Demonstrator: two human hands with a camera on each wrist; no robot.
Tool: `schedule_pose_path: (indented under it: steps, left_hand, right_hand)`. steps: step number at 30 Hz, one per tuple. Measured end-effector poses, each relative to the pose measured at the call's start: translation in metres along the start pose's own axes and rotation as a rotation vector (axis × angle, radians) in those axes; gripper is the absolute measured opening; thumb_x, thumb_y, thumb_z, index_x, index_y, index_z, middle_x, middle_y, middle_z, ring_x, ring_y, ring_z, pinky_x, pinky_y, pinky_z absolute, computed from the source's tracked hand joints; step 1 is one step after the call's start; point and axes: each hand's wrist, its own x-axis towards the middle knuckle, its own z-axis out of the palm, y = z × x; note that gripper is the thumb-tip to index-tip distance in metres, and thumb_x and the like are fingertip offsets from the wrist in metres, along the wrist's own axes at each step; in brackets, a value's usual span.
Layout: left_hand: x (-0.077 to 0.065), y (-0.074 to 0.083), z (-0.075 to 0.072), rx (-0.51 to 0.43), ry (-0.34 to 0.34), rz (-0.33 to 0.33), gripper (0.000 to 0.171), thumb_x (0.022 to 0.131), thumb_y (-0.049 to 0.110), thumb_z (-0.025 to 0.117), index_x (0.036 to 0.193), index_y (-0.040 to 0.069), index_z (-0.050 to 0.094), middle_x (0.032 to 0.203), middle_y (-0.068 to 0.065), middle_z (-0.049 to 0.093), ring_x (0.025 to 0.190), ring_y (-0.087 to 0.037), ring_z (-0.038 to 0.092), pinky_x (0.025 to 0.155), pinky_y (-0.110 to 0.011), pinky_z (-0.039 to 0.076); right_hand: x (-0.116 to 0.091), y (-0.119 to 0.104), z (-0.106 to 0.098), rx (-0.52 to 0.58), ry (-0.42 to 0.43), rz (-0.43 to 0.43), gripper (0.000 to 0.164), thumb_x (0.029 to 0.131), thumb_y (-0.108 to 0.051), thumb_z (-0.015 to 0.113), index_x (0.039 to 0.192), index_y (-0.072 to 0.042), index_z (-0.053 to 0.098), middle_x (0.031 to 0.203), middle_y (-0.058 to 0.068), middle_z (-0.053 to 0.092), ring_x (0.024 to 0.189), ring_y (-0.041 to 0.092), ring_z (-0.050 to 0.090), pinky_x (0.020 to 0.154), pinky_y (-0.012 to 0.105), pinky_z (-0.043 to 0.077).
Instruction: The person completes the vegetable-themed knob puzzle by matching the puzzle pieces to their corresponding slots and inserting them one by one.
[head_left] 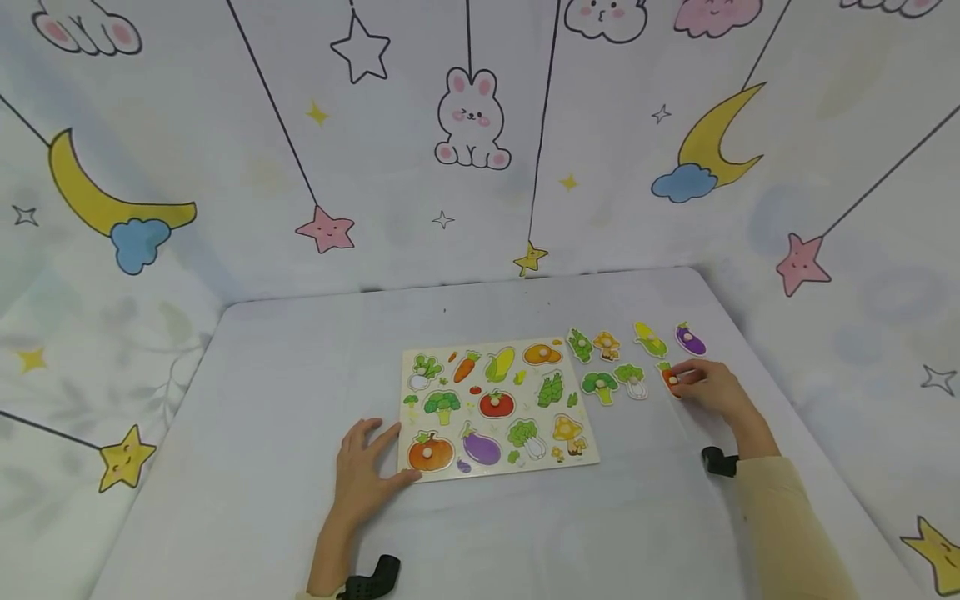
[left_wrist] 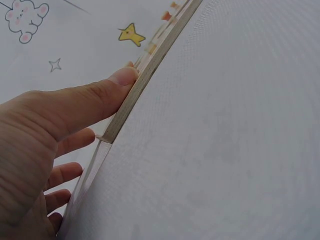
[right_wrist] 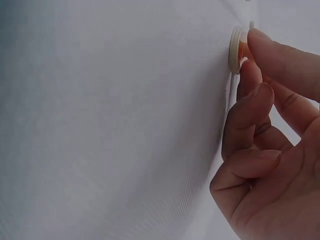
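Note:
A pale wooden puzzle board (head_left: 495, 467) with vegetable pictures lies mid-table; its front edge (left_wrist: 130, 102) shows in the left wrist view. My left hand (head_left: 365, 471) rests at the board's near left corner. Its thumb (left_wrist: 95, 102) lies along the front edge, and the fingers spread beside the left side. To the right of the board, my right hand (head_left: 715, 387) pinches a carrot puzzle piece (head_left: 666, 372) between thumb and fingers. In the right wrist view, the piece's pale rim (right_wrist: 233, 50) shows on edge near the tabletop, its face mostly hidden by the fingertips.
Loose knobbed pieces lie right of the board: asparagus (head_left: 579, 344), mushroom (head_left: 607, 345), corn (head_left: 650, 340), eggplant (head_left: 690, 338), broccoli (head_left: 600, 387) and leafy cabbage (head_left: 632, 381). Knobbed tomato (head_left: 496, 405) and pumpkin (head_left: 431, 452) pieces sit on the board. A patterned wall (head_left: 405, 192) stands behind the white table (head_left: 247, 433).

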Motion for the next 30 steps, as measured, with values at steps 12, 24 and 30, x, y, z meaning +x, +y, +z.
schedule_pose_path:
  steps: [12,24,30]
  left_hand:
    - [-0.002,0.001,-0.005,0.0,0.0,-0.011,0.078,0.066,0.044,0.084,0.132,0.008,0.061,0.14,-0.018,0.043,0.135,-0.04,0.029,0.108,-0.065,0.023]
    - [-0.002,0.0,-0.003,-0.028,-0.009,-0.018,0.079,0.066,0.043,0.085,0.133,0.008,0.061,0.141,-0.018,0.042,0.137,-0.039,0.027,0.109,-0.064,0.022]
    - [-0.002,0.003,-0.002,-0.026,-0.005,-0.008,0.078,0.066,0.044,0.084,0.132,0.008,0.061,0.14,-0.018,0.043,0.136,-0.039,0.029,0.109,-0.065,0.024]
  right_hand:
    - [0.013,0.001,0.005,-0.033,0.021,-0.04,0.034,0.09,-0.012,0.066,0.119,0.005,0.061,0.09,0.008,0.059,0.083,0.021,0.053,0.069,0.026,0.044]
    - [0.014,0.002,0.006,-0.033,0.001,-0.001,0.033,0.092,-0.011,0.065,0.118,0.008,0.059,0.094,0.01,0.061,0.087,0.024,0.054,0.07,0.025,0.044]
    - [0.01,0.004,0.005,-0.049,0.017,0.011,0.033,0.091,-0.012,0.065,0.116,0.009,0.059,0.091,0.01,0.06,0.085,0.024,0.053,0.07,0.027,0.044]
